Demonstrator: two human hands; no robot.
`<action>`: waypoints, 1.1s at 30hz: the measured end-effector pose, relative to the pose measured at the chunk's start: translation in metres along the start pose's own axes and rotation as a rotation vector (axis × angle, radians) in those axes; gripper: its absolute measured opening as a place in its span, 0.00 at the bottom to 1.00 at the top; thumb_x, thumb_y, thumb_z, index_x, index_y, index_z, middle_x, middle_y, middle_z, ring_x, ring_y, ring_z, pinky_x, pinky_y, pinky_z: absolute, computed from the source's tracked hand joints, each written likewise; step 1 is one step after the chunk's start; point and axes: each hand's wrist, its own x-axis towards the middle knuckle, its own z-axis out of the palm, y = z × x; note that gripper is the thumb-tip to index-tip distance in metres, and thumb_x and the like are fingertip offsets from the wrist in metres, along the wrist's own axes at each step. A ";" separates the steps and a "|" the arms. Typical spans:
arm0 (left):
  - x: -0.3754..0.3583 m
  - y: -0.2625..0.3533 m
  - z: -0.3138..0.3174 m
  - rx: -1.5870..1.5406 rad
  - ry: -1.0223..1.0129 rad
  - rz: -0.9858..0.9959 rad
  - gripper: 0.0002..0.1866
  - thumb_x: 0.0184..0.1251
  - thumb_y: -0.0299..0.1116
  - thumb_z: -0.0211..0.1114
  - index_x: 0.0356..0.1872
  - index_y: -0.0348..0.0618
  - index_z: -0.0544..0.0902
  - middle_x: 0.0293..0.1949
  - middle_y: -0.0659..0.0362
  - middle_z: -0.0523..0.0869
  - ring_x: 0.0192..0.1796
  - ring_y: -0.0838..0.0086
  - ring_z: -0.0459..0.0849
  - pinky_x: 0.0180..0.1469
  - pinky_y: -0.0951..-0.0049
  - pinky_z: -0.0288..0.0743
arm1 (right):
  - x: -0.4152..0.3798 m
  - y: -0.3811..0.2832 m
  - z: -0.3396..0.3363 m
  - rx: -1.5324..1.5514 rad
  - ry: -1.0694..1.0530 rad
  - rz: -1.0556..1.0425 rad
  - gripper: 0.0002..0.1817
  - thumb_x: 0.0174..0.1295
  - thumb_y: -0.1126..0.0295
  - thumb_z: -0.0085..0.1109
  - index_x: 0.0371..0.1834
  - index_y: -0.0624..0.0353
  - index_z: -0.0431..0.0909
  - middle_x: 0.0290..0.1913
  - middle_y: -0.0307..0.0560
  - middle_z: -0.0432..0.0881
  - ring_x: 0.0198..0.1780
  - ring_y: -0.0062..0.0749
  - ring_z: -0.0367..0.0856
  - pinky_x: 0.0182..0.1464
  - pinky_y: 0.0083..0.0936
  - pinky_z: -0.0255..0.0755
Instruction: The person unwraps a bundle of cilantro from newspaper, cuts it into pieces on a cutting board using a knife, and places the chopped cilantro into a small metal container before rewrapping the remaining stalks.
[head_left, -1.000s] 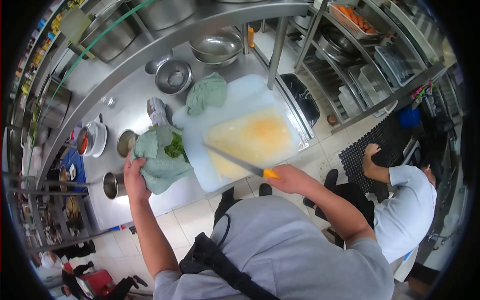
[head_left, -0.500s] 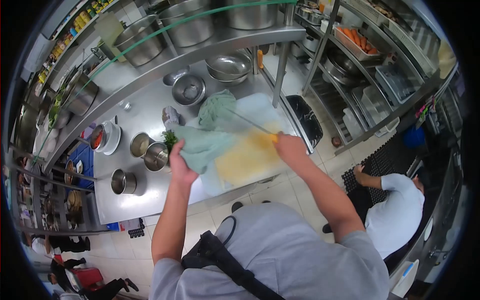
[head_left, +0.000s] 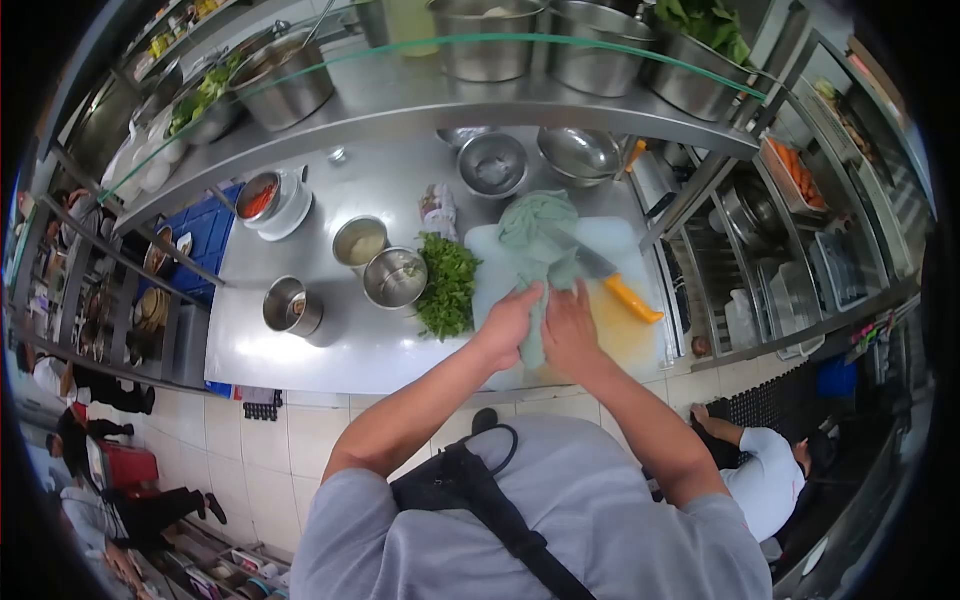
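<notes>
Both hands meet over the white cutting board (head_left: 487, 240). My left hand (head_left: 508, 325) is closed on the green cloth (head_left: 535, 218), which lies bunched across the board. My right hand (head_left: 572, 330) presses against the cloth from the other side, its fingers together. Just beyond it lies a knife (head_left: 632, 298) with a yellow handle, its blade partly on the cloth, touched by neither hand. A yellowish stain covers the board's right part. Left of the board is a bunch of green herbs (head_left: 448, 285).
Steel pots (head_left: 395, 278) stand left of the herbs, with a scale (head_left: 288, 212) farther left. Behind the board are steel bowls (head_left: 492, 165) under a shelf (head_left: 400, 120) holding large pots. A co-worker (head_left: 765, 485) is at the lower right; more people are at lower left.
The knife has left my right hand and now lies on the board. My hands have come together at the cloth, which is more bunched. The view has shifted, showing the herbs fully.
</notes>
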 end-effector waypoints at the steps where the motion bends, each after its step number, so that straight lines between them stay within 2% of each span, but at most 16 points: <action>1: -0.002 -0.008 -0.007 0.134 0.039 0.166 0.23 0.81 0.45 0.56 0.65 0.39 0.78 0.58 0.53 0.86 0.58 0.64 0.85 0.62 0.63 0.76 | 0.004 -0.003 -0.007 -0.014 -0.103 -0.023 0.37 0.68 0.58 0.56 0.73 0.75 0.61 0.53 0.65 0.81 0.58 0.59 0.77 0.77 0.63 0.49; 2: -0.004 -0.007 -0.011 0.267 0.078 0.345 0.21 0.81 0.44 0.57 0.63 0.40 0.79 0.56 0.52 0.87 0.57 0.65 0.85 0.61 0.64 0.76 | 0.013 -0.008 -0.017 -0.035 -0.199 -0.056 0.38 0.67 0.56 0.57 0.74 0.73 0.61 0.54 0.66 0.82 0.60 0.60 0.76 0.77 0.63 0.49; 3: -0.010 -0.006 -0.022 0.255 0.088 0.351 0.21 0.81 0.44 0.57 0.63 0.40 0.79 0.56 0.52 0.87 0.57 0.65 0.85 0.61 0.64 0.76 | 0.017 -0.018 -0.027 -0.036 -0.209 -0.070 0.38 0.67 0.56 0.57 0.74 0.73 0.61 0.54 0.66 0.82 0.60 0.60 0.76 0.77 0.63 0.49; 5: -0.042 0.012 -0.050 0.879 0.145 0.581 0.20 0.81 0.45 0.58 0.61 0.41 0.81 0.50 0.50 0.89 0.52 0.65 0.88 0.57 0.64 0.78 | 0.021 -0.042 -0.044 0.176 -0.266 -0.001 0.37 0.64 0.57 0.63 0.73 0.66 0.66 0.55 0.65 0.82 0.61 0.60 0.76 0.75 0.57 0.57; 6: -0.061 0.019 -0.060 0.988 0.254 0.582 0.19 0.78 0.45 0.59 0.56 0.42 0.82 0.41 0.38 0.88 0.45 0.44 0.88 0.50 0.54 0.81 | 0.019 -0.038 -0.042 0.177 -0.275 -0.016 0.37 0.64 0.57 0.63 0.73 0.66 0.66 0.55 0.65 0.82 0.61 0.60 0.76 0.75 0.57 0.57; 8: -0.075 0.025 -0.111 1.271 0.404 0.725 0.20 0.76 0.47 0.60 0.54 0.41 0.82 0.37 0.38 0.88 0.41 0.43 0.88 0.44 0.51 0.81 | 0.004 -0.010 -0.042 0.212 -0.121 0.096 0.32 0.63 0.61 0.66 0.69 0.62 0.72 0.54 0.64 0.83 0.59 0.61 0.77 0.69 0.49 0.66; 11: -0.099 0.040 -0.179 1.340 0.599 0.562 0.21 0.72 0.49 0.63 0.52 0.41 0.83 0.38 0.40 0.88 0.45 0.44 0.88 0.50 0.49 0.79 | -0.019 0.031 -0.043 0.170 -0.022 0.110 0.26 0.63 0.64 0.66 0.63 0.64 0.78 0.53 0.64 0.84 0.58 0.62 0.78 0.64 0.45 0.71; 13: -0.104 0.043 -0.221 1.858 0.745 0.580 0.25 0.68 0.49 0.66 0.57 0.42 0.82 0.41 0.44 0.88 0.49 0.47 0.85 0.55 0.49 0.75 | -0.033 0.042 -0.047 0.117 -0.041 0.255 0.23 0.64 0.64 0.65 0.60 0.65 0.79 0.51 0.64 0.84 0.57 0.62 0.78 0.64 0.47 0.70; 14: -0.105 0.045 -0.224 1.852 0.759 0.579 0.25 0.68 0.49 0.66 0.57 0.42 0.82 0.41 0.44 0.88 0.49 0.47 0.85 0.55 0.49 0.75 | -0.040 0.048 -0.045 0.117 -0.044 0.242 0.23 0.64 0.64 0.65 0.60 0.65 0.79 0.51 0.64 0.84 0.57 0.62 0.78 0.64 0.47 0.70; 16: -0.105 0.052 -0.228 1.905 0.961 1.012 0.31 0.65 0.49 0.70 0.65 0.44 0.78 0.45 0.49 0.86 0.52 0.50 0.83 0.57 0.50 0.71 | -0.051 0.055 -0.037 0.096 -0.063 0.307 0.21 0.64 0.67 0.66 0.58 0.67 0.80 0.52 0.65 0.84 0.58 0.61 0.80 0.64 0.45 0.72; 17: -0.104 0.058 -0.220 1.901 0.969 1.007 0.31 0.65 0.49 0.70 0.65 0.44 0.78 0.45 0.49 0.86 0.52 0.50 0.83 0.57 0.50 0.71 | -0.053 0.055 -0.034 0.096 -0.068 0.300 0.21 0.64 0.67 0.66 0.58 0.67 0.80 0.52 0.65 0.84 0.58 0.61 0.80 0.64 0.45 0.72; 20: -0.084 0.063 -0.197 1.869 0.646 0.732 0.29 0.60 0.44 0.73 0.63 0.46 0.79 0.49 0.49 0.84 0.55 0.52 0.81 0.60 0.51 0.71 | -0.054 0.052 -0.030 0.078 -0.034 0.294 0.21 0.63 0.66 0.65 0.57 0.66 0.81 0.49 0.64 0.84 0.55 0.60 0.78 0.62 0.48 0.69; 24: -0.062 0.069 -0.218 1.949 0.623 0.774 0.27 0.63 0.44 0.71 0.61 0.46 0.80 0.48 0.50 0.84 0.58 0.53 0.80 0.61 0.46 0.71 | -0.054 0.070 -0.030 -0.068 0.045 0.321 0.20 0.63 0.68 0.64 0.56 0.66 0.81 0.50 0.63 0.84 0.55 0.60 0.78 0.63 0.48 0.68; 27: -0.072 0.079 -0.233 1.943 0.640 0.818 0.22 0.62 0.40 0.70 0.57 0.45 0.82 0.54 0.48 0.83 0.62 0.51 0.79 0.64 0.44 0.70 | -0.068 0.083 -0.025 -0.108 0.123 0.337 0.20 0.62 0.68 0.64 0.56 0.65 0.81 0.49 0.62 0.84 0.54 0.60 0.77 0.62 0.49 0.68; 30: -0.077 0.085 -0.244 1.964 0.596 0.774 0.24 0.62 0.35 0.69 0.61 0.43 0.80 0.60 0.45 0.81 0.67 0.49 0.75 0.68 0.39 0.66 | -0.083 0.084 -0.031 -0.130 0.098 0.401 0.21 0.61 0.68 0.64 0.56 0.64 0.81 0.48 0.61 0.84 0.52 0.59 0.77 0.62 0.50 0.68; 33: -0.081 0.102 -0.211 2.049 0.755 0.918 0.28 0.61 0.30 0.67 0.65 0.40 0.76 0.61 0.42 0.79 0.67 0.44 0.76 0.66 0.40 0.70 | -0.091 0.089 -0.034 -0.124 0.056 0.450 0.21 0.60 0.68 0.64 0.56 0.64 0.82 0.47 0.60 0.84 0.51 0.58 0.77 0.61 0.49 0.67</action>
